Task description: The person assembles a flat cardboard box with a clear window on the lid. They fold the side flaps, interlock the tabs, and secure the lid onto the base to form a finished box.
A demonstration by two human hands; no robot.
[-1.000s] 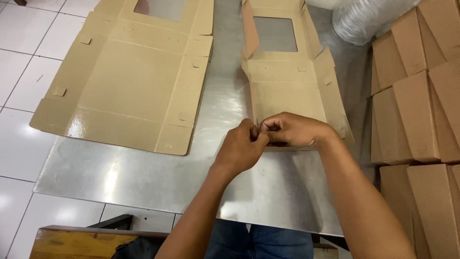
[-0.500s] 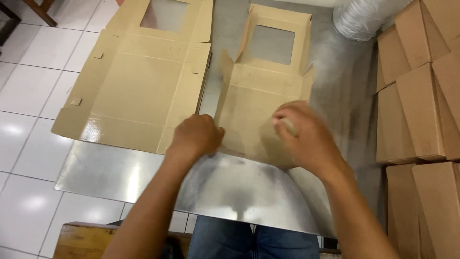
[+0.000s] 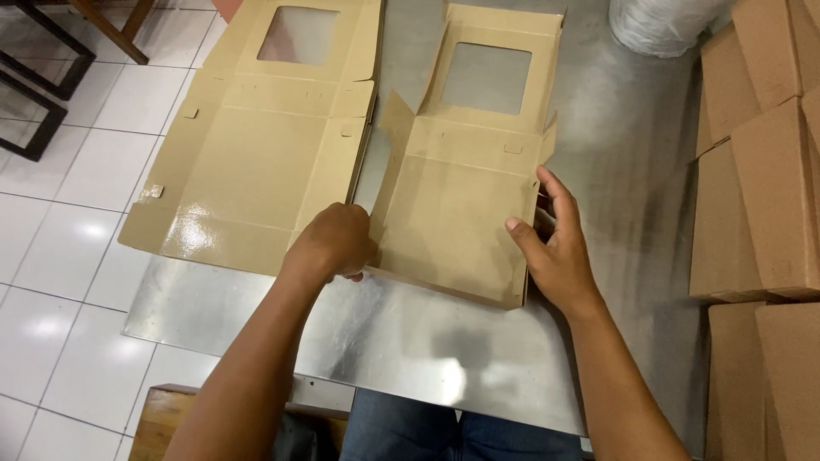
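A brown cardboard box blank [image 3: 457, 209] with a clear window in its far panel lies on the metal table [image 3: 401, 341], its side flaps partly raised. My left hand [image 3: 335, 243] is curled on the blank's near left corner, gripping the left flap. My right hand [image 3: 555, 243] holds the right side flap, thumb on the inside, fingers behind it.
A stack of flat windowed box blanks [image 3: 256, 145] lies to the left, overhanging the table edge. Folded brown boxes [image 3: 764, 162] are piled at the right. A roll of clear plastic [image 3: 658, 21] sits at the far right. White tiled floor [image 3: 60, 248] is at the left.
My hands have parted from the near edge to the box's two sides. The side flaps now stand raised, and the view has tilted further forward.
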